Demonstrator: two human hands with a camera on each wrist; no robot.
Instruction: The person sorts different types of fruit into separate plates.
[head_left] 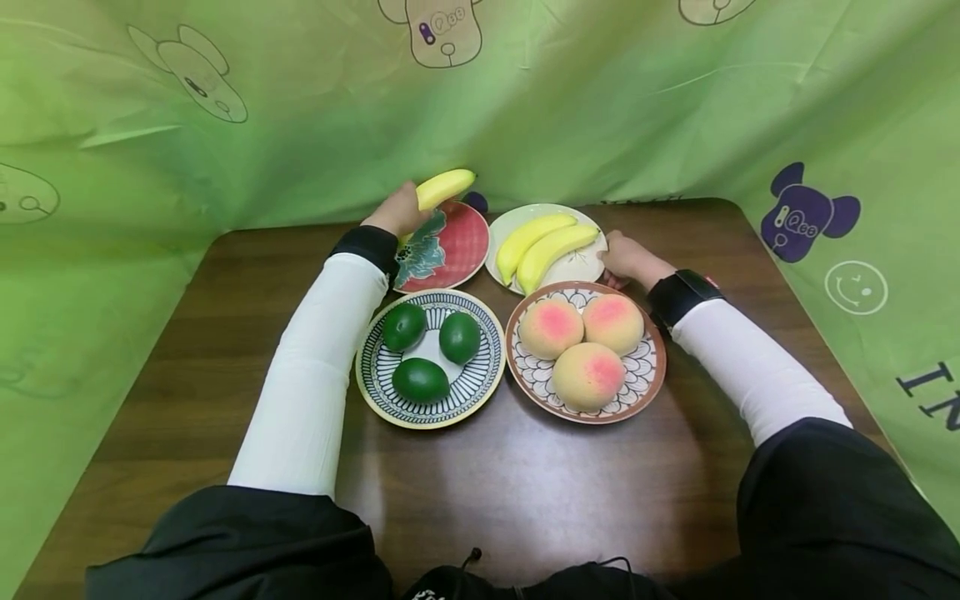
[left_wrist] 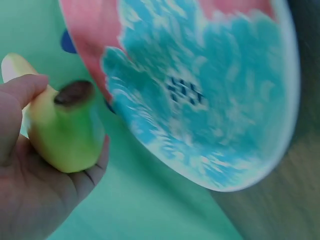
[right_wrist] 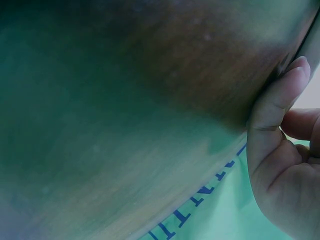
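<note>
Gripping a single banana (head_left: 444, 187) above the red plate's (head_left: 459, 247) far-left rim, my left hand (head_left: 395, 212) wraps its stem end. Right hand (head_left: 628, 259) pinches the white banana plate (head_left: 579, 265) rim, prob. steadying it.

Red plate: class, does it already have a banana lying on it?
No: the red plate is bare, and the left hand holds the banana above it.

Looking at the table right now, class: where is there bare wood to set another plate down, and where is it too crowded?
Bare table lies left of the striped plate of green fruit, and in front of it and the plate of peaches. The middle and back are crowded: four plates nearly touch, the left hand holds a banana over the red plate, the right hand rests at the banana plate.
</note>
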